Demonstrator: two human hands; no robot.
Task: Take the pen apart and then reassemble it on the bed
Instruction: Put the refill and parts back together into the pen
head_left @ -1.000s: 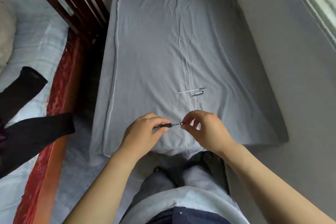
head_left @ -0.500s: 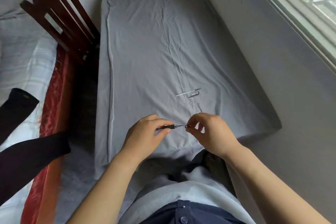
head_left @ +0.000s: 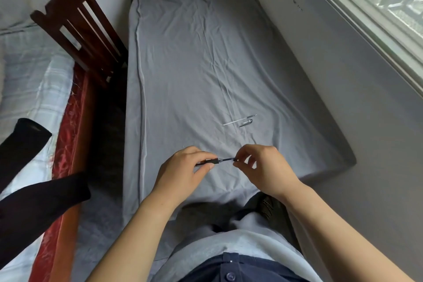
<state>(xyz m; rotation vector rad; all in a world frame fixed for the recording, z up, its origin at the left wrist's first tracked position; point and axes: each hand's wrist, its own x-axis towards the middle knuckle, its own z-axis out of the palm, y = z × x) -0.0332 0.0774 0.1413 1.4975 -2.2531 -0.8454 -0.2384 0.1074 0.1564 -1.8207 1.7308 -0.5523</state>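
A grey-sheeted bed (head_left: 194,57) fills the middle of the view. Above its near end my left hand (head_left: 183,171) grips the dark pen barrel (head_left: 209,162), held level. My right hand (head_left: 263,167) pinches a thin piece (head_left: 227,159) that sticks out of the barrel's right end. Two loose pen parts lie on the sheet beyond my right hand: a slim clear refill (head_left: 239,119) and, just under it, a short clear piece (head_left: 245,124).
A dark wooden chair (head_left: 84,30) and a red wooden bed frame (head_left: 66,144) stand left of the mattress. Black cloth (head_left: 34,190) drapes over the frame. A grey wall (head_left: 366,110) and a window (head_left: 377,7) bound the right side.
My hands have drawn slightly apart, so more of the thin piece shows between them. The head camera has tilted up, revealing more of the bed's far end and the window.
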